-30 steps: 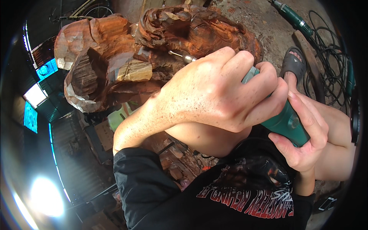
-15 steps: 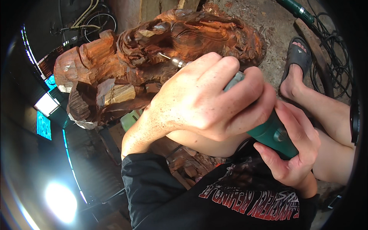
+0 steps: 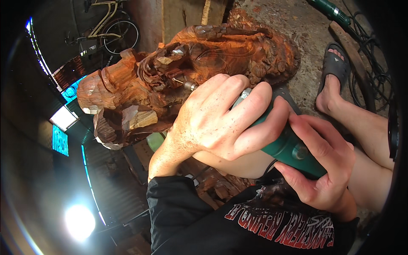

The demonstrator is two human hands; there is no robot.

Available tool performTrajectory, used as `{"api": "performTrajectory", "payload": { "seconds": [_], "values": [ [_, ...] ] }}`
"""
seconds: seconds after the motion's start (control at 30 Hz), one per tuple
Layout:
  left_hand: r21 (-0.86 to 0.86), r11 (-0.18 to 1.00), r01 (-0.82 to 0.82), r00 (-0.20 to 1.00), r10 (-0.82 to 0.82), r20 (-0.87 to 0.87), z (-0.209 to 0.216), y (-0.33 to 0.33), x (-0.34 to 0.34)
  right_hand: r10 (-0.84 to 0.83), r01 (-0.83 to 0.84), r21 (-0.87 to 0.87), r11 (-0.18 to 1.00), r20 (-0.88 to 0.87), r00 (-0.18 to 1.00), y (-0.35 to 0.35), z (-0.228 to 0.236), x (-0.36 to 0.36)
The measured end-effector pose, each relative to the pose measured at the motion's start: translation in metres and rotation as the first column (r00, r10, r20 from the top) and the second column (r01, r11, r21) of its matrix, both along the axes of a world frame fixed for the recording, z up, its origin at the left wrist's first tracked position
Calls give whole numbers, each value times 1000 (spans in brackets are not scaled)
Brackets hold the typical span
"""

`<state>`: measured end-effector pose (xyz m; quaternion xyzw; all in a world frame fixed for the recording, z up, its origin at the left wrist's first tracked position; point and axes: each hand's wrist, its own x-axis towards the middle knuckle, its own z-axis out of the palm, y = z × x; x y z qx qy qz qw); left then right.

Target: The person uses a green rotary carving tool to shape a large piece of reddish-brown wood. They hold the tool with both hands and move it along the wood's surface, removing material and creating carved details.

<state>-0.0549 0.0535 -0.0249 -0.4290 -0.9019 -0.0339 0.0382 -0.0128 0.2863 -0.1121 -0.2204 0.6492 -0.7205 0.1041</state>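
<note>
A reddish-brown wood carving (image 3: pixel 221 57) lies ahead of me, with deep folds, ridges and rough-cut blocks at its left end. Both hands are closed around a green die grinder (image 3: pixel 293 148) with a thin metal bit (image 3: pixel 180 81) at its front. My left hand (image 3: pixel 229 117) wraps the forward part near the collet, its fingers hiding much of the tool's neck. My right hand (image 3: pixel 321 163) grips the rear of the green body. The bit's tip lies over a dark recess in the carving; whether it touches the wood, I cannot tell.
Another green power tool (image 3: pixel 333 12) lies at the far right beside a coiled black cable (image 3: pixel 372 70) and a curved wooden piece (image 3: pixel 355 59). My sandalled foot (image 3: pixel 333 72) rests nearby. Wooden boards (image 3: pixel 191 15) and a bicycle (image 3: pixel 112 34) stand behind the carving. Wood scraps (image 3: pixel 221 189) lie below.
The carving and surroundings appear shifted right and slightly down in the view. The bit now points at a slightly different spot on the carving. Both hands keep their hold on the die grinder.
</note>
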Motion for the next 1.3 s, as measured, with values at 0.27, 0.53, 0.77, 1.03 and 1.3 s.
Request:
{"api": "performTrajectory", "payload": {
  "seconds": [0.27,0.53,0.77,1.03,1.3],
  "values": [
    [-20,1000,6,1000,-6,-2,0,1,-3,-10,10,-14,1000,21,1000,1,1,-3],
    [-26,999,20,1000,-21,-21,1,-1,-2,-20,20,-32,999,21,1000,-2,1,0],
    [-21,1000,23,1000,-23,4,4,-1,-2,-14,14,-32,999,19,1000,-1,0,0],
    [-25,1000,0,999,1,40,5,1,-2,-1,2,-14,1000,50,999,0,2,1],
    [7,1000,5,1000,-4,-27,1,-1,-3,-7,7,-2,1000,18,1000,-1,2,-2]
  ]
}}
